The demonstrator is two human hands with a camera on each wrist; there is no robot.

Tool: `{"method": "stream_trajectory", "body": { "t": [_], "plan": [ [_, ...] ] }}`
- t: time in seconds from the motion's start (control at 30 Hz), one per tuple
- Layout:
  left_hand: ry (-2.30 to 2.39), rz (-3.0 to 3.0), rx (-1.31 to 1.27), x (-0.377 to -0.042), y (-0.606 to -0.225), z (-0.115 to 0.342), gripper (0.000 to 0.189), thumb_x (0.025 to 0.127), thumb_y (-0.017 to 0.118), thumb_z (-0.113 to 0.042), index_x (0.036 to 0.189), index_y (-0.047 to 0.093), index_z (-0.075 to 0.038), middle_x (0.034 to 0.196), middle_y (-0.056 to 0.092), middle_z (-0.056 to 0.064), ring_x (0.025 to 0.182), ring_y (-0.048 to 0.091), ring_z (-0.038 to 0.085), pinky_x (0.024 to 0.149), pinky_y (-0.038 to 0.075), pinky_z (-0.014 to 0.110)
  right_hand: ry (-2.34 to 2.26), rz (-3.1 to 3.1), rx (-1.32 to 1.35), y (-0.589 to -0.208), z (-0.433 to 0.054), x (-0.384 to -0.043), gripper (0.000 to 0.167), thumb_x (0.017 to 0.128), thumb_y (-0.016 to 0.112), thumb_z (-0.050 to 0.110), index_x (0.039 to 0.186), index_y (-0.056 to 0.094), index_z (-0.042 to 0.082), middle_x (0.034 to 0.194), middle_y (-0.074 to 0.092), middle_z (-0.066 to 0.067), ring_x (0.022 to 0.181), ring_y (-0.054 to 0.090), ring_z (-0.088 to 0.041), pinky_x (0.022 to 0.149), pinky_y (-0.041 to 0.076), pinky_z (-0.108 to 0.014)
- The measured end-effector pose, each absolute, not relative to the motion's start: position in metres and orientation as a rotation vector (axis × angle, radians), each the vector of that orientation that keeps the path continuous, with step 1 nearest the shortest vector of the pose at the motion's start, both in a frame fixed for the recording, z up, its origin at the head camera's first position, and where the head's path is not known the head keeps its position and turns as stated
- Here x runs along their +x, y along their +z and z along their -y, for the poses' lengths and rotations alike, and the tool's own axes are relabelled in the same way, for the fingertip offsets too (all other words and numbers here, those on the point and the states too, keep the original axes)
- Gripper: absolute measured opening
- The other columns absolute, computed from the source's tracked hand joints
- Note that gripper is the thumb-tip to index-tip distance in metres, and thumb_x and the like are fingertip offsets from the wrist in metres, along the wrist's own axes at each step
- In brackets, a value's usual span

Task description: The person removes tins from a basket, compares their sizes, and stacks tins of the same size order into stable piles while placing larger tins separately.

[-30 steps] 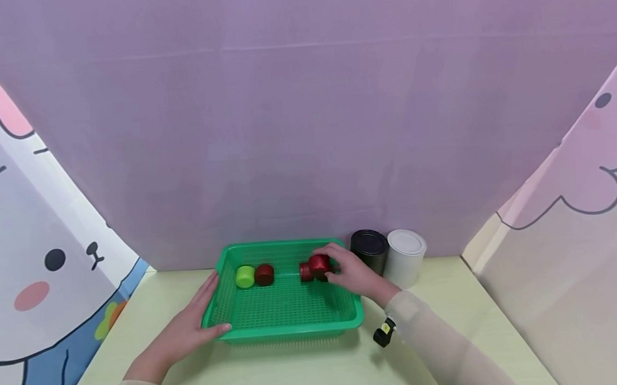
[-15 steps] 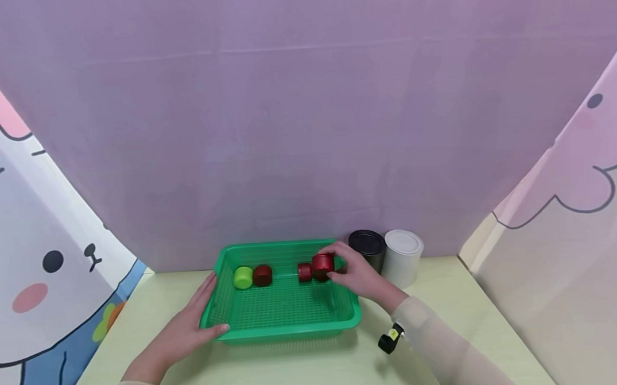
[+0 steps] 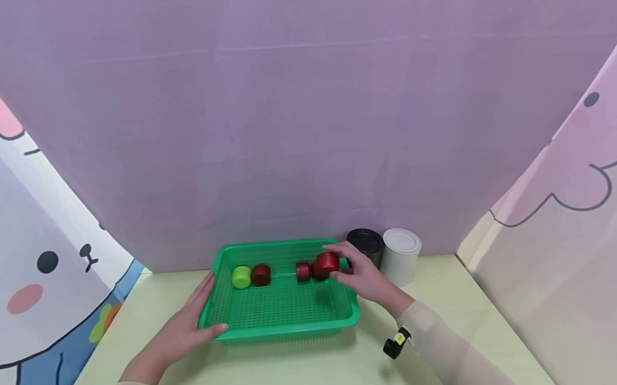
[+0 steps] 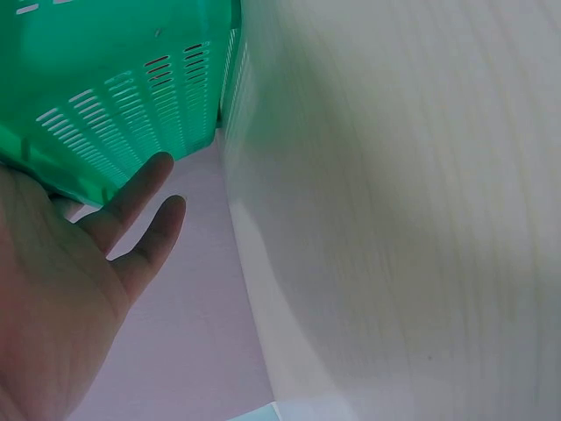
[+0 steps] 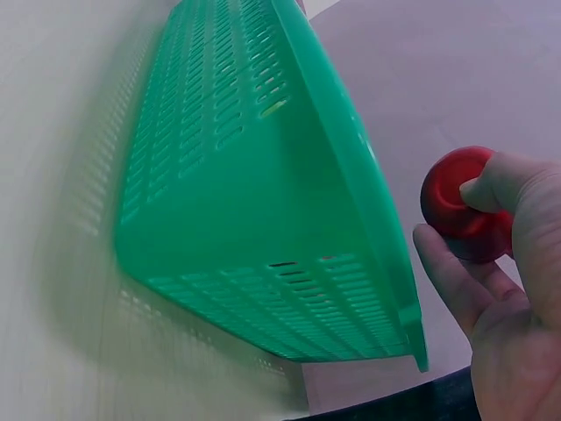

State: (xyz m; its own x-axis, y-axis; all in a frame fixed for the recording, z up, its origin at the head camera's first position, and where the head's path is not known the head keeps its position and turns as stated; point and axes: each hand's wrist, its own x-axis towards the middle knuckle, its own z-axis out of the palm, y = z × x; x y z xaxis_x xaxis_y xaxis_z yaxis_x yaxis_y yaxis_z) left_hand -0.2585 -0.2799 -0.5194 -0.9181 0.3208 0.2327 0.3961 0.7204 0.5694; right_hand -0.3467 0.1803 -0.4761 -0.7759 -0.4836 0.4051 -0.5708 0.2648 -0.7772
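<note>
A green plastic basket [image 3: 288,330] with perforated walls sits on the table. My left hand [image 3: 182,330] lies along its left side, thumb over the near corner of the rim and fingers extended against the outer wall. With thumb and fingers, my right hand [image 3: 361,276] pinches a small, shiny red round container [image 3: 327,262] over the basket's right part; in the right wrist view the container [image 5: 465,203] shows above the rim. Just left of it in the basket are a partly covered red piece [image 3: 316,271] and a smaller red cylinder [image 3: 303,271].
Toward the basket's left lie a lime-green cylinder [image 3: 241,277] and a dark red one [image 3: 261,274], side by side. Behind the right hand stand a black lidded can [image 3: 365,241] and a white lidded can [image 3: 402,254]. A purple backdrop [image 3: 306,129] rises behind the table [image 3: 275,372].
My right hand has shifted slightly to the right with the red container, and more of the red piece behind it now shows. The left hand stays at the basket's side.
</note>
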Motion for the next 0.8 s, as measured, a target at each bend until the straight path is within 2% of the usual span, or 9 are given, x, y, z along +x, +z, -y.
{"method": "stream_trajectory", "body": {
  "t": [0.1,0.33,0.53,0.67,0.8],
  "plan": [
    [-0.967,2.805,-0.583,-0.259,-0.519,0.28,0.111,0.1,0.081,-0.046,0.178,0.013,-0.007,0.185,0.011,0.016,0.162,0.024,0.057,0.114,0.04,0.08,1.559,2.417,1.029,-0.476,-0.183,-0.346,0.061,0.1,0.076,-0.007,0.152,0.066,0.023,0.144,0.059,-0.004,0.13,0.059,-0.026,0.086,0.066,-0.035],
    [-0.971,2.803,-0.585,-0.258,-0.518,0.279,0.111,0.1,0.081,-0.046,0.178,0.013,-0.007,0.184,0.012,0.019,0.162,0.024,0.057,0.114,0.039,0.08,1.567,2.375,1.018,-0.476,-0.188,-0.342,0.054,0.097,0.076,-0.012,0.145,0.069,0.012,0.142,0.061,-0.009,0.129,0.059,-0.032,0.09,0.066,-0.039],
    [-0.972,2.806,-0.578,-0.259,-0.519,0.28,0.111,0.1,0.082,-0.047,0.178,0.013,-0.008,0.185,0.012,0.018,0.162,0.024,0.057,0.114,0.039,0.08,1.626,2.367,0.945,-0.479,-0.192,-0.338,0.047,0.097,0.084,-0.001,0.14,0.072,0.014,0.137,0.064,-0.011,0.123,0.063,-0.035,0.089,0.066,-0.037],
    [-0.973,2.808,-0.576,-0.259,-0.519,0.28,0.112,0.1,0.082,-0.047,0.179,0.012,-0.009,0.185,0.011,0.018,0.162,0.024,0.057,0.113,0.039,0.081,1.645,2.353,0.913,-0.482,-0.194,-0.336,0.042,0.098,0.085,0.006,0.138,0.073,0.015,0.135,0.066,-0.009,0.122,0.065,-0.031,0.092,0.065,-0.037],
    [-0.976,2.808,-0.581,-0.258,-0.518,0.28,0.111,0.1,0.081,-0.047,0.178,0.013,-0.008,0.184,0.011,0.019,0.161,0.024,0.058,0.113,0.04,0.081,1.643,2.343,0.895,-0.483,-0.196,-0.334,0.04,0.099,0.084,0.006,0.137,0.072,0.014,0.134,0.066,-0.008,0.123,0.065,-0.028,0.094,0.064,-0.034]
  ]
}}
